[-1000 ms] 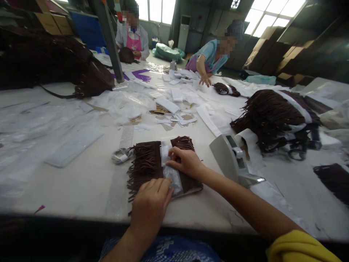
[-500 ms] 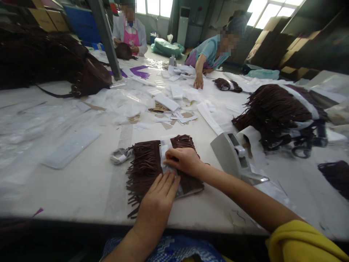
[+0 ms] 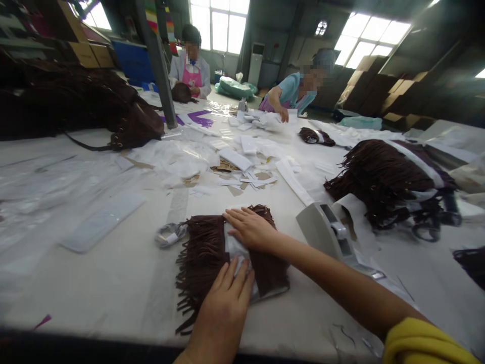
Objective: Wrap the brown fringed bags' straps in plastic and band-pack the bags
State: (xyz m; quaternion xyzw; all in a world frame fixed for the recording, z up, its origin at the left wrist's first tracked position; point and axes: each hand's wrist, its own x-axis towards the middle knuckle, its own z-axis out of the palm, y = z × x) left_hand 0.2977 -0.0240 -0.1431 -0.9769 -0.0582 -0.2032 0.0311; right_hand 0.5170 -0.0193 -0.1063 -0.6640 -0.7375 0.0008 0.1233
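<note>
A dark brown fringed bag (image 3: 206, 247) lies flat on the table in front of me, with a pale translucent band (image 3: 235, 245) across its middle. My left hand (image 3: 227, 298) rests flat on the lower part of the band, fingers stretched out. Near the bag's far edge, my right hand (image 3: 252, 227) lies with its fingers extended over the band's upper end. Touching the fringe on the left is a coiled strap or cord wrapped in clear plastic (image 3: 170, 235). A grey tape dispenser (image 3: 322, 230) stands to the right of the bag.
More brown fringed bags (image 3: 382, 177) are bundled at the right, and a dark pile of bags (image 3: 125, 116) fills the left. White paper and card scraps (image 3: 235, 159) litter the table's middle. A metal post (image 3: 161, 71) rises at the back. Two people work across the table.
My right hand has opened from a curled pinch to flat, extended fingers on the band's far end. My left hand stays on the band. The camera view has tilted up.
</note>
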